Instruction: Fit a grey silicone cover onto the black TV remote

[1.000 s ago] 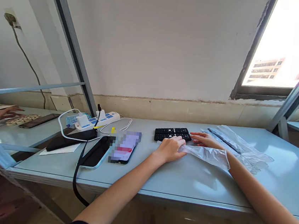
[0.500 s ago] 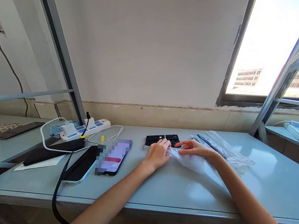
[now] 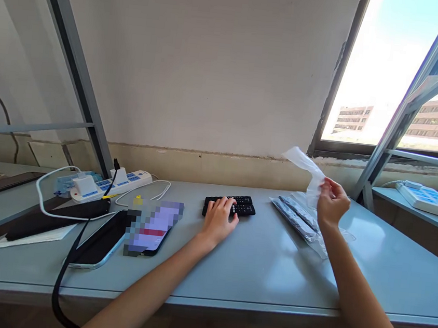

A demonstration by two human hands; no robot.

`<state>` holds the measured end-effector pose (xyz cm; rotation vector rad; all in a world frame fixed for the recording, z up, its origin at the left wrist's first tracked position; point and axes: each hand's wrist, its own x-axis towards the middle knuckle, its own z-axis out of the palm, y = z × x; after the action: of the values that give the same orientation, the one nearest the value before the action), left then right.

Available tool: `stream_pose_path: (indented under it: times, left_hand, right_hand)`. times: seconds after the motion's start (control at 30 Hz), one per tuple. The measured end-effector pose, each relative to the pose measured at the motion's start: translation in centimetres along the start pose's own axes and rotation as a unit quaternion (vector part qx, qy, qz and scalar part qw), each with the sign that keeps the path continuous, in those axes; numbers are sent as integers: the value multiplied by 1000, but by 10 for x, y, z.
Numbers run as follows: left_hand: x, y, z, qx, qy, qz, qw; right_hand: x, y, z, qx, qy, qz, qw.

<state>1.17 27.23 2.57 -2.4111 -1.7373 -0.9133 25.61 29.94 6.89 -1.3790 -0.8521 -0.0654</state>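
Observation:
Two black remote controls [image 3: 245, 205] with many buttons lie side by side on the grey table [image 3: 254, 277]. Over their left and middle part rests my left hand [image 3: 219, 219], its fingers curled across the near one and its thumb at the front edge. My right hand [image 3: 332, 202] is raised to the right and pinches a thin, whitish, see-through plastic sleeve [image 3: 309, 169], which trails up and left from the fingers. Under that wrist lies a flat item in clear plastic packaging [image 3: 299, 219] with a dark, thin strip on it; the forearm partly covers it.
On the left are a phone with a lit screen [image 3: 155, 230], a dark-screened phone [image 3: 99, 243], a black elongated case [image 3: 54, 220] and a white power strip [image 3: 123, 185] with cables. A black strap [image 3: 58, 283] hangs over the front edge. Metal posts rise at both sides.
My right hand has lifted up and right from the remote controls, carrying the plastic sleeve off them. My left hand stays on the remotes. The view has shifted slightly.

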Motion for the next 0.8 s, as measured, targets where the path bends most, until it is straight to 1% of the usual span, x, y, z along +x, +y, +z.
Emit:
stream_pose_path:
  times: [0.07,0.17,0.23,0.27,0.3,0.37,0.4,0.43,0.5,0.57,0.63,0.7,0.77,0.8]
  left_hand:
    - [-1,1,2,-5,-15,5,1000]
    - [-2,3,2,-15,-29,11,999]
    - [-3,4,2,-22,-34,11,999]
    - [-2,4,2,-26,-35,10,999]
    - [-2,5,1,-29,-36,8,999]
    - [-2,7,-1,-35,-37,9,999]
    - [-3,8,-2,-39,-37,12,998]
    - [-3,9,-4,-44,-38,17,998]
    - [-5,12,-6,-53,-39,31,997]
    - [-7,14,-8,-62,-38,47,996]
    - [-9,16,-9,-67,-32,60,995]
    - [-10,17,-12,-67,-25,72,995]
    - [-8,18,-17,-60,-18,81,995]
    - [-7,18,-21,-54,-11,82,995]
  right_hand:
    - [6,3,-7,-8,18,3,1000]
    - [12,7,-19,-45,25,3,999]
    - [16,11,-26,-107,12,30,994]
    - [19,14,-29,-155,6,58,986]
    - [22,19,-32,-201,-7,83,976]
    - [29,31,-35,-257,-66,97,959]
    - [32,38,-36,-278,-85,100,952]
    - [35,45,-36,-290,-91,87,949]
    - [39,54,-36,-305,-59,76,947]
    - [39,55,-36,-289,-42,15,956]
    - [35,45,-35,-270,-61,-47,960]
    - [26,29,-30,-261,-97,-90,956]
    - [14,13,-23,-263,-105,-98,954]
    - [9,6,-19,-253,-125,-105,954]
